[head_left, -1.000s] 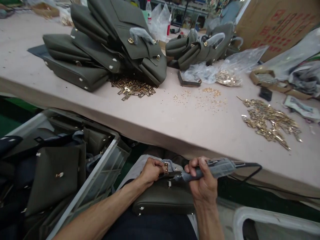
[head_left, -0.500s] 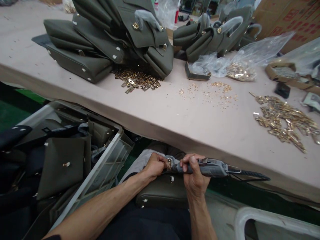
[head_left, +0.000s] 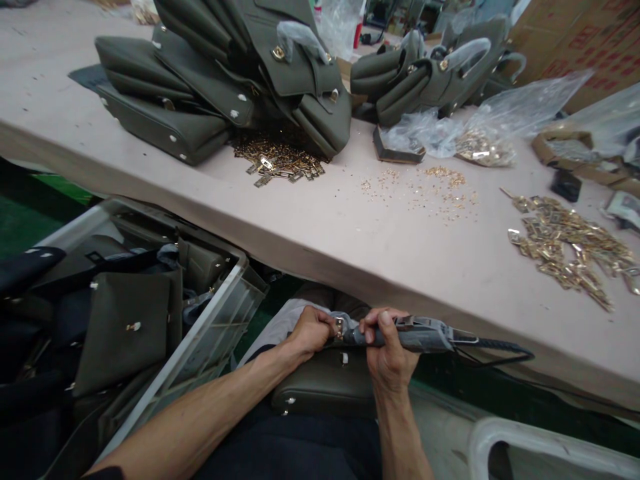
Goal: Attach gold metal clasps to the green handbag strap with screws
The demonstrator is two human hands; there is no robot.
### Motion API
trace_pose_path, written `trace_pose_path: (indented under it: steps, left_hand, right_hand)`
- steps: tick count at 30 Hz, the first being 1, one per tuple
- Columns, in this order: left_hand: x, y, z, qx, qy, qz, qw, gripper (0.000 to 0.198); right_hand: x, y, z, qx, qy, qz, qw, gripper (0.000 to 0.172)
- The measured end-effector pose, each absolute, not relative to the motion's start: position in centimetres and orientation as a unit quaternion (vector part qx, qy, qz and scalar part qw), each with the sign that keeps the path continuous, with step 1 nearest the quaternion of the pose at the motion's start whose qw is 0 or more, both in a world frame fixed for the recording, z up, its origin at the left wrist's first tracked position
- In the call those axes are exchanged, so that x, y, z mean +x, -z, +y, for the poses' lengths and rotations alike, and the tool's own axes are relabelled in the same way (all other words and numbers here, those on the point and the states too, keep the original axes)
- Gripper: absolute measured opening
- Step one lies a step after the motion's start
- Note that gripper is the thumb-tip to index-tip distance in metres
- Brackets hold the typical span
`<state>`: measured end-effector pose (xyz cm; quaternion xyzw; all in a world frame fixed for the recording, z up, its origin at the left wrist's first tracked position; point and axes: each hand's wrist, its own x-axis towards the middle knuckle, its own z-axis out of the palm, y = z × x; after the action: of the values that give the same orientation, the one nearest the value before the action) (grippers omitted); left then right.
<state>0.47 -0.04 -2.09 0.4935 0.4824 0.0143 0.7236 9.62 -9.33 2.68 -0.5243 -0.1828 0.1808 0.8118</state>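
An olive-green handbag [head_left: 325, 385] lies across my lap. My left hand [head_left: 313, 328] is closed at the bag's upper edge, its fingertips pinching beside a small gold metal fitting [head_left: 340, 328]; exactly what they grip is hidden. My right hand [head_left: 393, 347] wraps around a grey corded electric screwdriver [head_left: 425, 335], held level with its tip pointing left at the fitting. Whether the tip touches a screw is too small to tell. A white-wrapped stud [head_left: 345, 359] shows on the bag just below the fitting.
On the table [head_left: 320, 220] stand stacked olive handbags [head_left: 165, 127], dark metal fittings [head_left: 280, 163], scattered tiny gold screws [head_left: 445, 177] and a gold fittings pile [head_left: 575, 247]. A plastic crate [head_left: 200, 347] of bags stands left. A white plastic rim [head_left: 550, 437] is at lower right.
The head view has shifted slightly, so the table things sit a little further right. Both hands, the bag and the screwdriver keep nearly the same positions.
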Motion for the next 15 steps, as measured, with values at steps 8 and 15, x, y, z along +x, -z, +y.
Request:
trace_pose_path:
  steps: [8, 15]
  left_hand:
    - [0.54, 2.28, 0.01, 0.493, -0.015, 0.486, 0.722, 0.016]
    - [0.36, 2.87, -0.12, 0.506, -0.011, 0.456, 0.732, 0.014]
  right_hand:
    - [9.46, -2.57, -9.20, -0.517, -0.184, -0.189, 0.814, 0.011]
    - [9.03, -2.06, -9.48, -0.537, -0.201, -0.232, 0.786, 0.017]
